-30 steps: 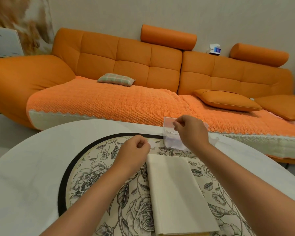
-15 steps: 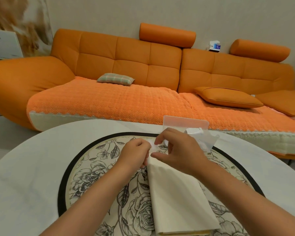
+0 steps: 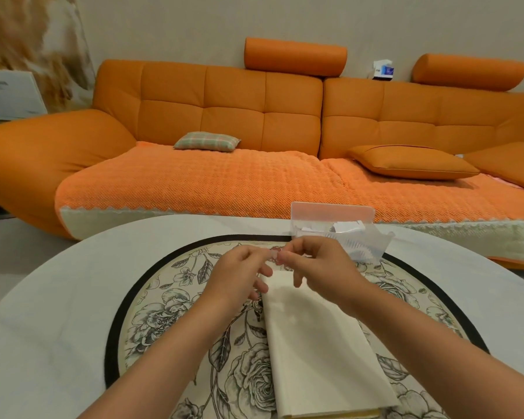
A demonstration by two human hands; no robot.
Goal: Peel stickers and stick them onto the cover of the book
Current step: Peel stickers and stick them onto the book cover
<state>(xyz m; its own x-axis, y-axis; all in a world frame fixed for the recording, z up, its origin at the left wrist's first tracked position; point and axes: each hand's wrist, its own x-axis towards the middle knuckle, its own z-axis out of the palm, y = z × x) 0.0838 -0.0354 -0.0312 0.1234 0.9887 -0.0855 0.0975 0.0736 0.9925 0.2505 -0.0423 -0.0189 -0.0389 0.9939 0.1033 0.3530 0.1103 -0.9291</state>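
Observation:
A cream-covered book [image 3: 321,352] lies closed on the floral round mat [image 3: 170,300], running from the middle toward the near edge. Just above its far end, my left hand [image 3: 239,275] and my right hand [image 3: 315,267] meet. Between their fingertips they pinch a small, nearly clear sticker piece [image 3: 273,256]. Whether it is backing or sticker I cannot tell. Behind my right hand stands an open clear plastic box [image 3: 333,225] with white sticker slips inside.
The mat sits on a round white table [image 3: 43,313]. Beyond the table's far edge runs a long orange sofa [image 3: 224,122] with cushions. The box's lid leans open toward the right.
My right hand left the plastic box and came back to the left hand above the book's far end. Both hands now pinch the small piece together. The camera tilted slightly.

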